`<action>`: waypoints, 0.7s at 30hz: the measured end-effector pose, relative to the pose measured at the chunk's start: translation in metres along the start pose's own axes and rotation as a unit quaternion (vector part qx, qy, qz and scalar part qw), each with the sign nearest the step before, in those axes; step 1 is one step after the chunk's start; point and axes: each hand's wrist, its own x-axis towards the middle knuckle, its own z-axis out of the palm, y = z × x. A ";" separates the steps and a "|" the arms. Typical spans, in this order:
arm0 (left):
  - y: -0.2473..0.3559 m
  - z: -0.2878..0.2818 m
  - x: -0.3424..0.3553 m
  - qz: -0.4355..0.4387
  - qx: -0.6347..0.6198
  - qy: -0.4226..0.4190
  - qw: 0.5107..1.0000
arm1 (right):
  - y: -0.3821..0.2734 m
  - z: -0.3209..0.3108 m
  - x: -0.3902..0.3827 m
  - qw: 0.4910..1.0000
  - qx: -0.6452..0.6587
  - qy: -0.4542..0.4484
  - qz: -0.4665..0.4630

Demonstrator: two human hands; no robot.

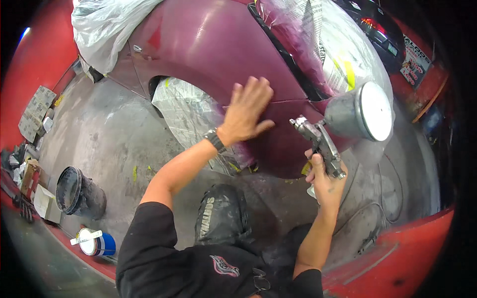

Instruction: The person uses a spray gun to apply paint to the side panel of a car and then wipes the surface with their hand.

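My left hand [247,111], fingers spread, lies on or just over the maroon car panel [194,35], above the wheel arch; I cannot tell whether it touches. My right hand [323,179] grips a metal spray gun [315,136] by its handle. The gun's large grey cup with a white lid [367,111] points out to the right, in front of the panel. The wheel below the arch is covered with masking paper [179,114]. Newspaper and plastic sheeting with yellow tape [350,44] cover part of the car at the upper right.
A black bucket [79,196] and a blue paint can [104,244] with a stick on it stand at my left. Cartons [47,203] line the red wall [22,64]. Plastic sheeting [104,25] drapes the car's upper left. A hose [380,184] lies on the floor at right.
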 end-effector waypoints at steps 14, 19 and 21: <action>-0.053 0.012 -0.004 -0.231 0.019 0.213 0.949 | 0.002 -0.002 -0.005 0.998 -0.048 -0.038 -0.002; -0.092 0.005 -0.009 -0.203 0.030 0.221 0.954 | 0.003 -0.003 -0.008 0.997 -0.050 -0.049 -0.012; -0.159 -0.003 -0.004 -0.345 -0.023 0.301 0.889 | 0.005 -0.002 -0.007 0.997 -0.053 -0.044 -0.014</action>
